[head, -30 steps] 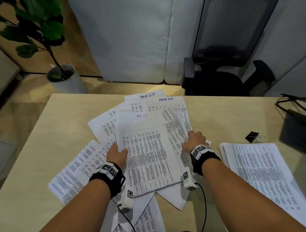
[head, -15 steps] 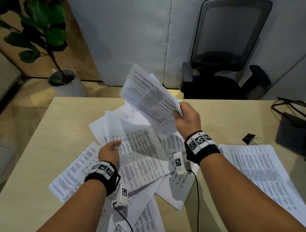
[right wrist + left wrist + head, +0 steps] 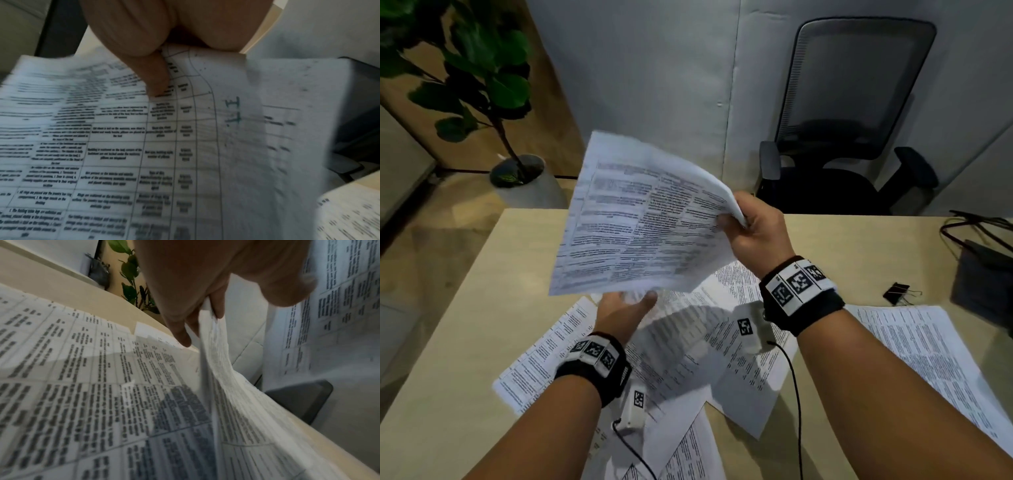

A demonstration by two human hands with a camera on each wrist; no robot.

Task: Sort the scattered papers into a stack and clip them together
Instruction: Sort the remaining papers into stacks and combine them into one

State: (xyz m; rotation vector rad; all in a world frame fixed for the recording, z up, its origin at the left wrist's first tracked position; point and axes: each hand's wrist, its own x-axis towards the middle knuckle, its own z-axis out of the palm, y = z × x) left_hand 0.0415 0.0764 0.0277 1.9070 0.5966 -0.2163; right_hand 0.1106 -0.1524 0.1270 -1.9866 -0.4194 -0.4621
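Observation:
My right hand [image 3: 751, 222] grips the right edge of a few printed sheets [image 3: 640, 226] held up above the desk; its thumb [image 3: 157, 78] presses on the printed face. My left hand [image 3: 625, 310] sits just under the lower edge of those sheets and pinches the edge of another sheet [image 3: 218, 363] between its fingers [image 3: 180, 331], lifting it off the scattered papers [image 3: 688, 363]. These lie overlapping across the middle of the desk. A squared-up stack [image 3: 928, 359] lies at the right. A black binder clip [image 3: 897, 293] rests beyond that stack.
The wooden desk [image 3: 482, 308] has a dark pad with cables [image 3: 986, 274] at its right edge. Behind the desk stand a black office chair [image 3: 859, 144] and a potted plant [image 3: 524, 178].
My right hand has lifted its sheets off the pile, higher and closer to me. My left hand has left the flat pile and risen beneath them with a sheet pinched.

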